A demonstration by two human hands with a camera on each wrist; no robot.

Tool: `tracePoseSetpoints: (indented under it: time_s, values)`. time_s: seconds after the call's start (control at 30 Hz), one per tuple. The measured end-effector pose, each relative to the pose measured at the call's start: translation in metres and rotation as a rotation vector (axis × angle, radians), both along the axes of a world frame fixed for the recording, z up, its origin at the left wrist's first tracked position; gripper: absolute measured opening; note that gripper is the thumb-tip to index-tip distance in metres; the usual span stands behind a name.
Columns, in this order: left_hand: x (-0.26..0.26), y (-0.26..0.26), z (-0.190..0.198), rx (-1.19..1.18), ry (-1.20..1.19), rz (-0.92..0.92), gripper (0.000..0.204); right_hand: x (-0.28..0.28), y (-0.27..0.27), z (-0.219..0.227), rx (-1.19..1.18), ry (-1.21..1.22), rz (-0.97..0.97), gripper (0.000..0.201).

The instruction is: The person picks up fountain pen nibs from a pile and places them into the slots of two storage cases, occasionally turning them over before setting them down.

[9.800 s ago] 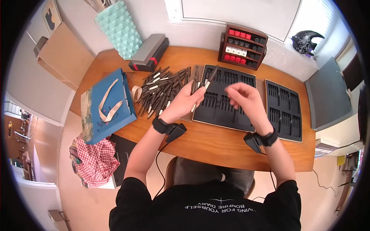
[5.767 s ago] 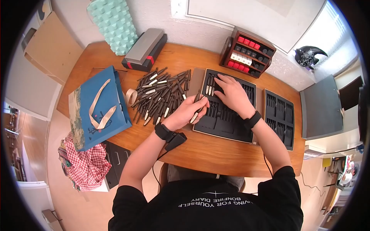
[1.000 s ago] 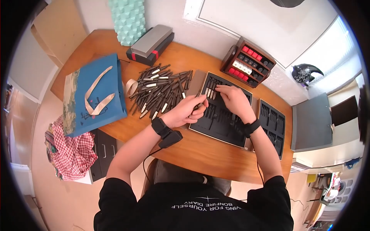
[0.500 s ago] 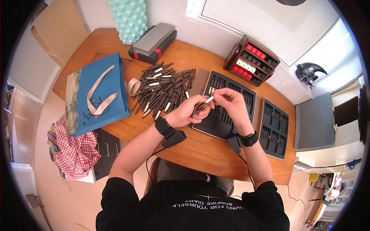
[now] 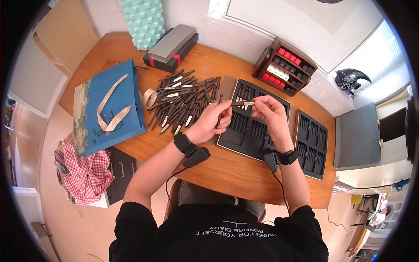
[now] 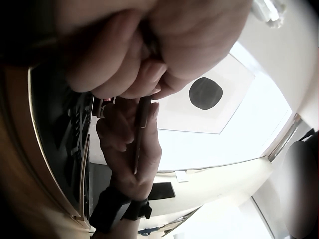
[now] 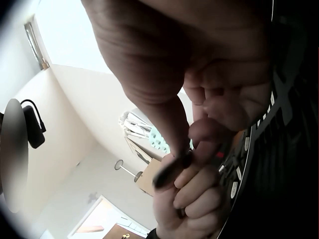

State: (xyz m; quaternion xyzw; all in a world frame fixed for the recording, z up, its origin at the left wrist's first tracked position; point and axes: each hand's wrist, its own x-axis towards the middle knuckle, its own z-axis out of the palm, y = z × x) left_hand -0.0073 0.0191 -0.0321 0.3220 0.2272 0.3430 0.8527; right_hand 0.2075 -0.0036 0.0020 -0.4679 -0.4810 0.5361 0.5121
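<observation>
We find two dark, slotted trays on the wooden table: the near-centre tray, right of the loose heap, and the second tray, by the table's right edge. Loading status: several slender dark pieces, some with pale label areas, lie seated in slots at the near-centre tray's far left corner; their exact count cannot be confirmed. We see bare slots over much of the rest of that tray, and we can make out no seated piece in the second tray. The heap toward the table's far left holds many unseated pieces, crossed at mixed angles, so we judge the filling to be at an early stage. One held piece lies roughly level above the near-centre tray, spanning both hands. The left hand has its fingers curled and grips this piece at its dark end; another piece projects upward from the same grip. The right hand pinches the pale-labelled end between thumb and fingertips, with the gap between them closed down to the piece's thickness.
</observation>
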Motion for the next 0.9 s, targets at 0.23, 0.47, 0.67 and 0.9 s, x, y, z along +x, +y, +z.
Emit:
tracePoseSetpoints:
  time_s: [0.23,0.47,0.67,0.9]
  values:
    - [-0.003,-0.001,0.004,0.059,0.027,-0.130,0.035,0.005,-0.002,0.012,-0.115,-0.143,0.142,0.023]
    - [0.001,-0.010,0.010,0.172,0.251,-0.239,0.038,-0.005,-0.011,0.017,-0.212,-0.297,0.402,0.018]
    - [0.000,-0.006,0.010,0.118,0.198,-0.140,0.041,0.019,0.021,0.019,-0.096,-0.349,0.136,0.016]
    - [0.000,-0.007,0.015,0.133,0.238,-0.130,0.041,0.033,0.070,-0.011,-0.085,-0.505,-0.054,0.020]
